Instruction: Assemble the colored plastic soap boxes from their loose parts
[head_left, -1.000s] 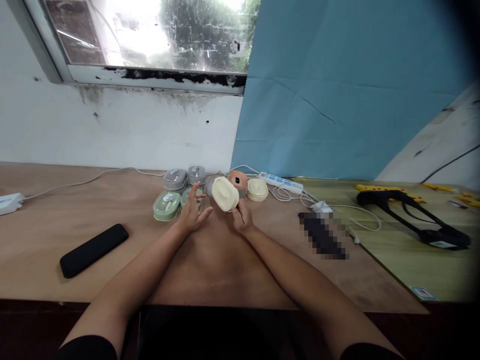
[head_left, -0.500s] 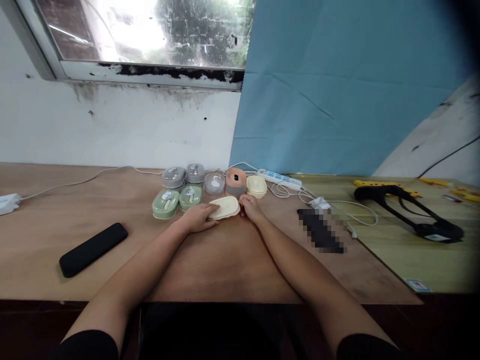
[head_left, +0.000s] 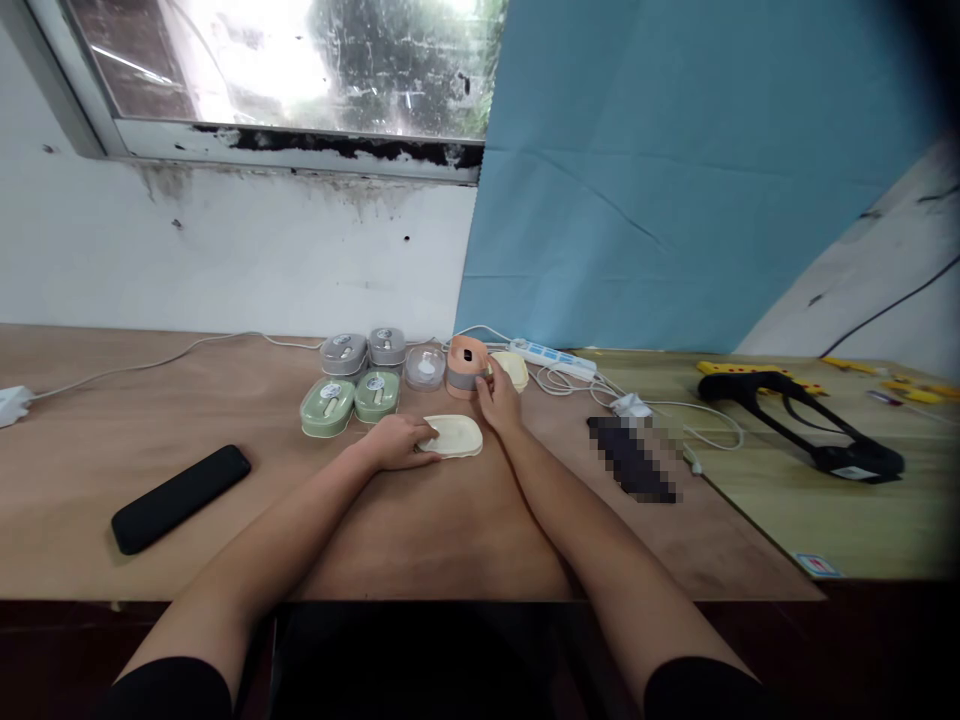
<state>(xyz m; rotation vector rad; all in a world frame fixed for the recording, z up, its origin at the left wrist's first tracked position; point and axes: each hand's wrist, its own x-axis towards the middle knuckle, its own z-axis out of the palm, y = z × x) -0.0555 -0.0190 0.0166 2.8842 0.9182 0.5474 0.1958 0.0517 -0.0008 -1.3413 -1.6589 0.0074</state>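
Observation:
A shallow cream oval container [head_left: 457,437] lies low over the table in front of me. My left hand [head_left: 401,442] grips its left end, thumb over the top and fingers along the near side. My right hand [head_left: 501,396] is off that container and reaches farther back, thumb and forefinger apart, with nothing visible in it. Its fingertips are beside an orange and grey box [head_left: 466,370] and a second cream container [head_left: 513,371], which the hand partly covers. Whether they touch either one, I cannot make out. A clear round-cornered container [head_left: 425,369] stands left of the orange box.
Two green lunch boxes [head_left: 327,408] and two grey ones [head_left: 343,354] stand at the back left. A black oblong case [head_left: 181,499] lies at left. Behind and right are a white power strip [head_left: 553,358] with cables, a pixelated dark object [head_left: 630,458] and a black frame [head_left: 795,425].
My right hand has let go of the cream container's right end and moved back toward the orange box and second cream container. The held container has come slightly nearer.

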